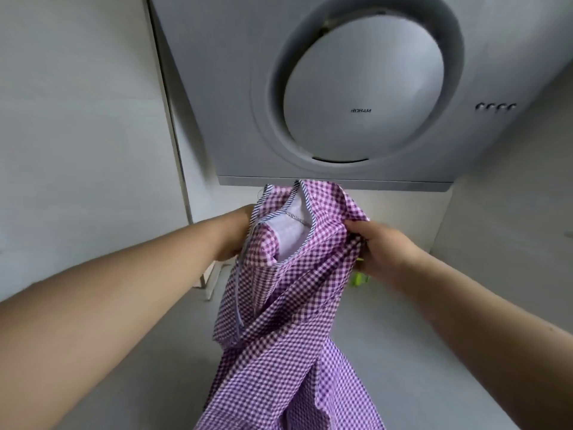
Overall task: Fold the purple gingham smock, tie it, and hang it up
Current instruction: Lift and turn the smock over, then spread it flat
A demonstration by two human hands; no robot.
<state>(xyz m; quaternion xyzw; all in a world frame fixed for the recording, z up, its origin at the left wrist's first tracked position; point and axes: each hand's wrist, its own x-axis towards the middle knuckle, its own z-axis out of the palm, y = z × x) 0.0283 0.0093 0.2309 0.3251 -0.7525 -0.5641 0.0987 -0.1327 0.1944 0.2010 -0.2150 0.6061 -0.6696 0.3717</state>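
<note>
The purple gingham smock (288, 305) hangs in the air in front of me, its top bunched just below a grey hood and its lower part spreading toward the bottom edge. A white lining with striped trim shows at its upper opening. My left hand (234, 235) grips the smock's upper left edge and is mostly hidden behind the cloth. My right hand (379, 248) pinches the upper right corner of the fabric.
A grey range hood (341, 88) with a large round panel fills the top, close above the smock. A white cabinet door (83, 119) stands at the left. A pale counter (403, 352) lies below. A small lime-green object (359, 279) peeks out under my right hand.
</note>
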